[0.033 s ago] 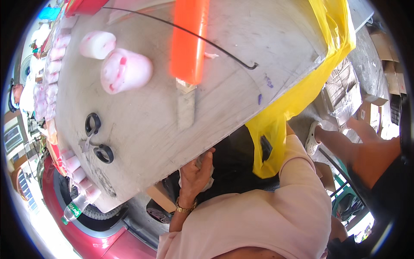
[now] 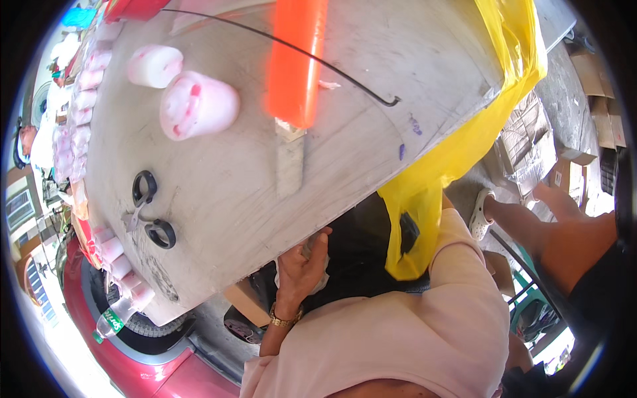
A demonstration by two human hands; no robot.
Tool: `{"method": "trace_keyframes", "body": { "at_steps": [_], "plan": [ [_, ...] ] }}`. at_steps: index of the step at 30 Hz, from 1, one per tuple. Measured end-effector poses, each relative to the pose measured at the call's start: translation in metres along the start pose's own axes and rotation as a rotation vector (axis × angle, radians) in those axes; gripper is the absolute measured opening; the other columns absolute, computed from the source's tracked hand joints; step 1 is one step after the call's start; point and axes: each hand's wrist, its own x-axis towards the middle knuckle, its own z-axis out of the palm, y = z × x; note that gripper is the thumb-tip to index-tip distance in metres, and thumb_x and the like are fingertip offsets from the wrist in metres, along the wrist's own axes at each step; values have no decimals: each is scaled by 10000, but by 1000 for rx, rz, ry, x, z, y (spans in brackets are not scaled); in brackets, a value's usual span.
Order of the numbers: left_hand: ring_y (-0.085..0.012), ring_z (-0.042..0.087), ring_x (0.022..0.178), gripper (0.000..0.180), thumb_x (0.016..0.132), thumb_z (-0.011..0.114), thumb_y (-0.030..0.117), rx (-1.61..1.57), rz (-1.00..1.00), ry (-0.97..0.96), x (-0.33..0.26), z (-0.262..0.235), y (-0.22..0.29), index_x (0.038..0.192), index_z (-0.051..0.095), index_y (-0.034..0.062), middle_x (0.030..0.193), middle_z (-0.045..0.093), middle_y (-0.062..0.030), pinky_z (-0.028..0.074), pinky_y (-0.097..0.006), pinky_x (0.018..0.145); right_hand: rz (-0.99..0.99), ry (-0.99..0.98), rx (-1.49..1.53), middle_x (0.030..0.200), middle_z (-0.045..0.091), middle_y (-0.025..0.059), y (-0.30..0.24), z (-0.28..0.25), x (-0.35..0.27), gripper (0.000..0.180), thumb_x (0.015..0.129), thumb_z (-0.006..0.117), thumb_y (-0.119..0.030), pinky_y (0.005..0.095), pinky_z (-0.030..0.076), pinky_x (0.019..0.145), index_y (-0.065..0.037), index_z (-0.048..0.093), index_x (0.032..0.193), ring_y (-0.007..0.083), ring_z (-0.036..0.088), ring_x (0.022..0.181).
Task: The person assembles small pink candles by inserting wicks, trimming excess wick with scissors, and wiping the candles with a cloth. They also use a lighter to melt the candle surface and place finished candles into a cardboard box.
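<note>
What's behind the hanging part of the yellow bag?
The right arm's pale sleeve and a sliver of bare skin show beside the yellow bag. The right hand is covered, so whether it sits behind or inside the bag, and whether it holds anything, cannot be told.

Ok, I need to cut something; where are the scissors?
In the head view, the black-handled scissors lie at left on the grey table, below two pinkish cups.

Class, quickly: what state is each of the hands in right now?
Left hand: closed, holding a pale crumpled thing.
Right hand: hidden behind the yellow bag; state cannot be told.
</note>
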Motion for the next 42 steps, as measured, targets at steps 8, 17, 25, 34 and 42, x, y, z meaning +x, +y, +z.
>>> {"method": "trace_keyframes", "body": {
  "at_steps": [8,17,25,34,42],
  "plan": [
    [-141,623,912,315,893,525,-41,-63,115,18,-2,-3,6,1186,632,2,1110,642,-89,480,-268,866,-213,102,563,939,679,65,-25,-55,-63,141,888,602,-93,286,497,767,-28,664,996,144,632,859],
    [-152,634,880,289,888,536,-30,-126,340,-18,-19,-5,7,1152,649,5,1035,668,-87,482,-302,882,-601,-219,1138,944,683,51,-51,-175,-251,134,894,624,-110,288,494,777,-42,674,998,138,632,872],
    [-239,633,832,380,869,604,32,-110,514,-255,-41,13,23,1247,571,42,1125,637,-134,494,-369,883,-1430,-703,751,951,671,132,-94,-284,-351,133,921,605,-78,372,498,790,18,691,890,254,643,866],
    [-193,636,734,198,936,546,123,-475,487,-328,-88,-45,27,846,651,-19,860,668,-103,503,-302,681,-1340,-672,1032,1094,630,147,-182,-252,-407,195,883,609,0,376,493,825,-6,697,1057,271,616,982],
    [-186,610,866,332,939,556,283,-555,357,-52,-107,-83,4,1053,604,-25,961,647,-156,452,-331,892,-1575,-240,985,1040,615,123,-213,-228,-407,233,819,630,38,353,509,780,-18,661,1043,282,634,923]
  ]
}}
